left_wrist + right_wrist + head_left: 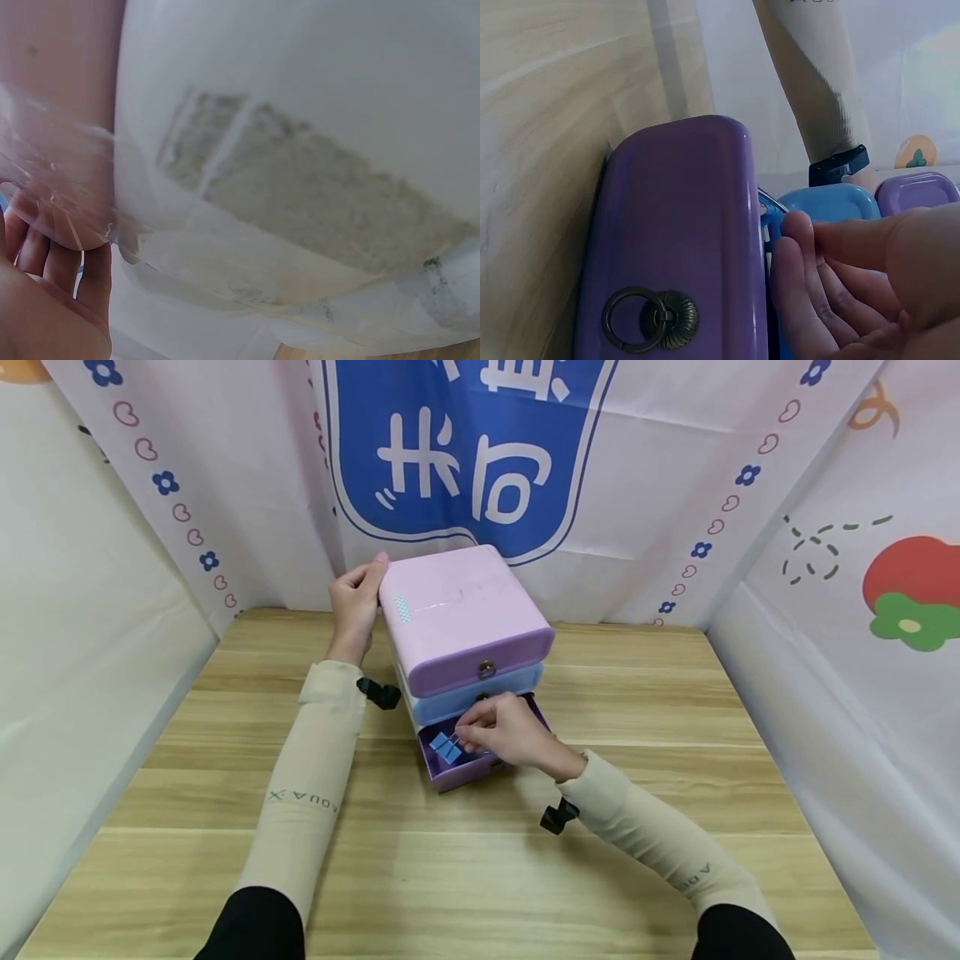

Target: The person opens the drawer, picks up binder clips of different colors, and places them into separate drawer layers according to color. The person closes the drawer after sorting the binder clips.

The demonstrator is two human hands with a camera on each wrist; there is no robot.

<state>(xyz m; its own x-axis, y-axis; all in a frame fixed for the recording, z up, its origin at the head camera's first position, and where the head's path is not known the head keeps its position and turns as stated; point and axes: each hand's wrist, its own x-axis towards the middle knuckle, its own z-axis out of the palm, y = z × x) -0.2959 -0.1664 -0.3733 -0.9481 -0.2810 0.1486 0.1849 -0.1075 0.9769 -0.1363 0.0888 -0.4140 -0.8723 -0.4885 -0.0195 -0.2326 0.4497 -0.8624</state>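
A small three-tier drawer box (459, 602) has a pink-lilac top, a blue middle drawer (517, 683) and a purple bottom drawer (459, 774), which is pulled out. My left hand (354, 610) grips the box's back left corner; in the left wrist view its fingers (94, 281) curl round the edge. With thumb and fingertips, my right hand (513, 735) pinches a blue binder clip (446, 748) by its wire handle, over the pulled-out drawer. The right wrist view shows the bottom drawer's front (682, 225) close beside that hand, while the clip is mostly hidden behind the fingertips.
The box stands on a wood-grain table (300, 860) toward its back edge. Behind it hangs a white cloth with a blue printed shield (465, 452), and pale cloth walls flank the table. A brass ring pull (651, 319) sits on the bottom drawer's front.
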